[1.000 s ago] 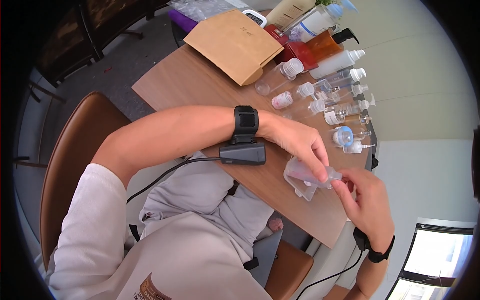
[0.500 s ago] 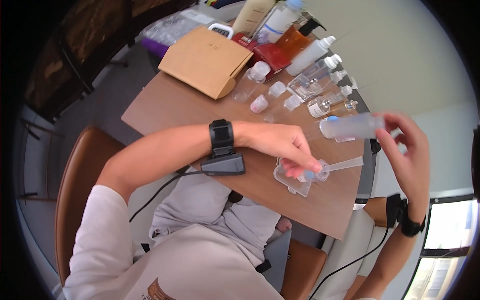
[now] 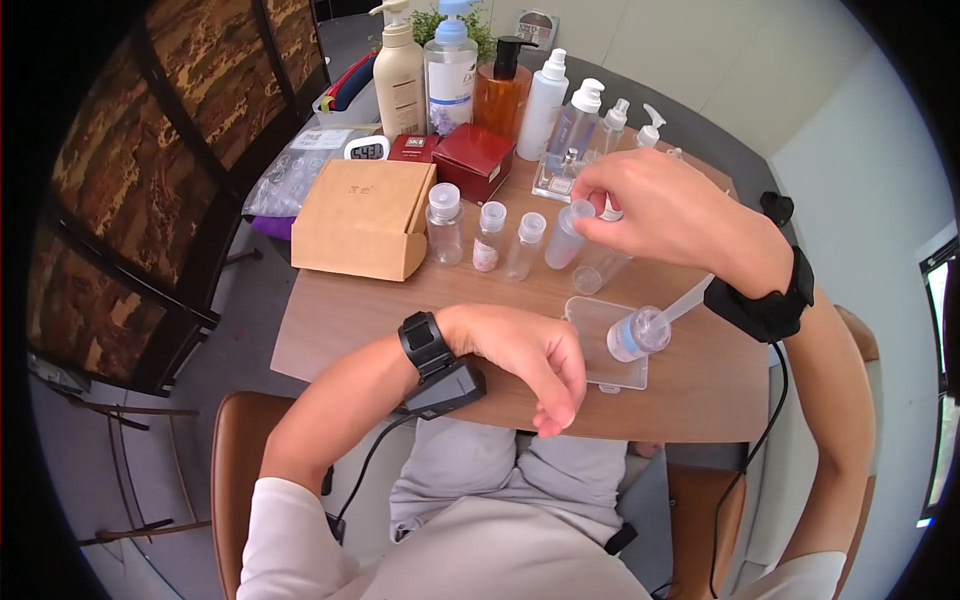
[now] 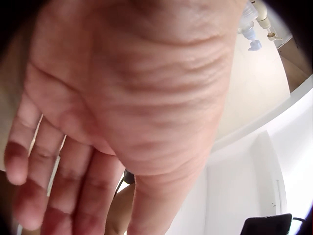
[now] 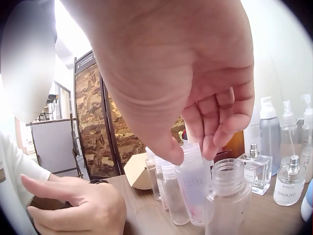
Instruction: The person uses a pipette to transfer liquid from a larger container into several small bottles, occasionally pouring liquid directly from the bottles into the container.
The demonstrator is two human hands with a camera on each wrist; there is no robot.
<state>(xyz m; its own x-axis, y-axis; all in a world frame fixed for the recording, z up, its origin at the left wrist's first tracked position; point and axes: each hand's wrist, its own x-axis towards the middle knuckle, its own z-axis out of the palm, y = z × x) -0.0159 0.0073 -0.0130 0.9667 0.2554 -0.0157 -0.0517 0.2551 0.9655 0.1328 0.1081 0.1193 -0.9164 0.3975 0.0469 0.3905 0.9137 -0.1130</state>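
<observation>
My right hand (image 3: 660,205) pinches a slim frosted bottle (image 3: 567,245) by its open top, with thumb and fingers at the neck. In the right wrist view this bottle (image 5: 193,188) stands nearly upright, with print and a pink patch low down. An uncapped clear bottle (image 5: 227,208) is close beside it. My left hand (image 3: 520,360) hangs over the table's front edge, fingers loosely bent and holding nothing. To its right a small blue-labelled jar (image 3: 630,338), a translucent tapered piece (image 3: 685,302) sticking out of its top, sits on a clear plastic tray (image 3: 582,308).
Left of the frosted bottle stand small capped bottles (image 3: 488,240) and a cardboard box (image 3: 360,220). Behind are a red box (image 3: 475,160), tall pump bottles (image 3: 400,80) and a glass perfume bottle (image 5: 259,174). The wooden table (image 3: 450,290) ends just before my lap.
The frosted bottle, earlier between both hands over the tray, went right in my right hand, then back to the bottle row. My left hand has drawn away from the jar. The head view has turned.
</observation>
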